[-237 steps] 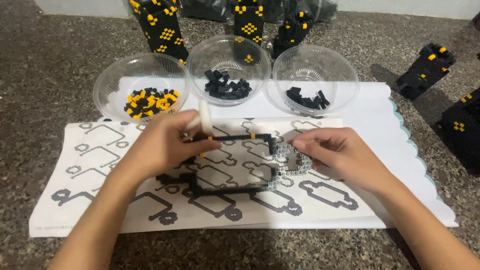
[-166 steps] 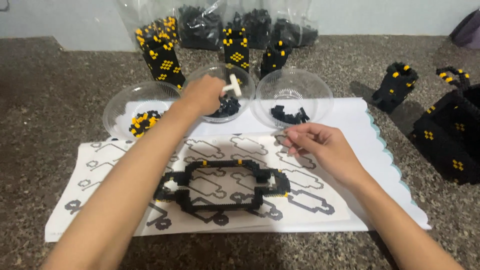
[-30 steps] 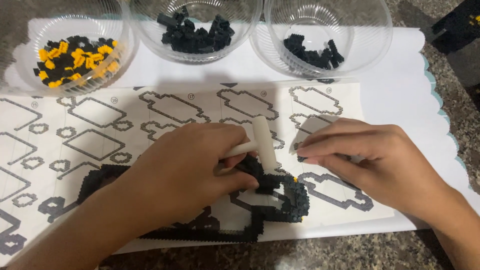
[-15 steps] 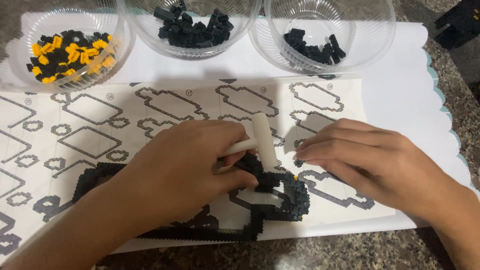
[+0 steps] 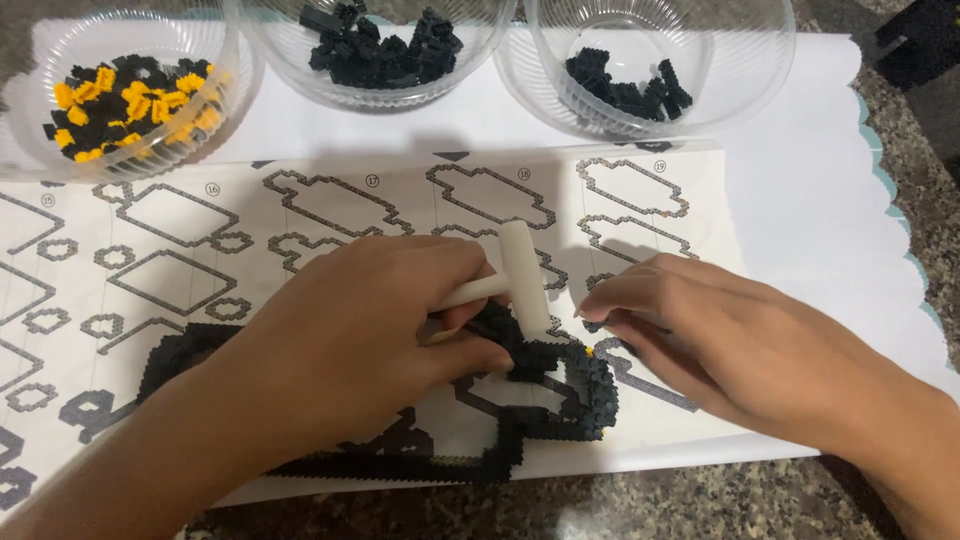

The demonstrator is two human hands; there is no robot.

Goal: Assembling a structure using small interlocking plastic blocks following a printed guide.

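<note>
We are holding a white tool [image 5: 520,275] in our left hand [image 5: 370,320], pressing on the black frame [image 5: 560,390]. Our right hand [image 5: 730,340] is pinching the frame's edge.

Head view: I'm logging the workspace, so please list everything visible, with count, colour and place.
Clear plastic bowls: three, along the top edge.
Yellow and black bricks: a pile, in the left bowl.
Black bricks: piles, in the middle and right bowls.
Instruction sheet: one, white with grey outline diagrams, centre.
White paper mat: one, under the sheet and bowls.
Black brick frame: one, on the sheet, lower centre.
White T-shaped tool: one, above the frame.
Speckled stone counter: grey, around the mat.
Left hand: grips the tool.
Right hand: fingertips at the frame's right end.
</note>
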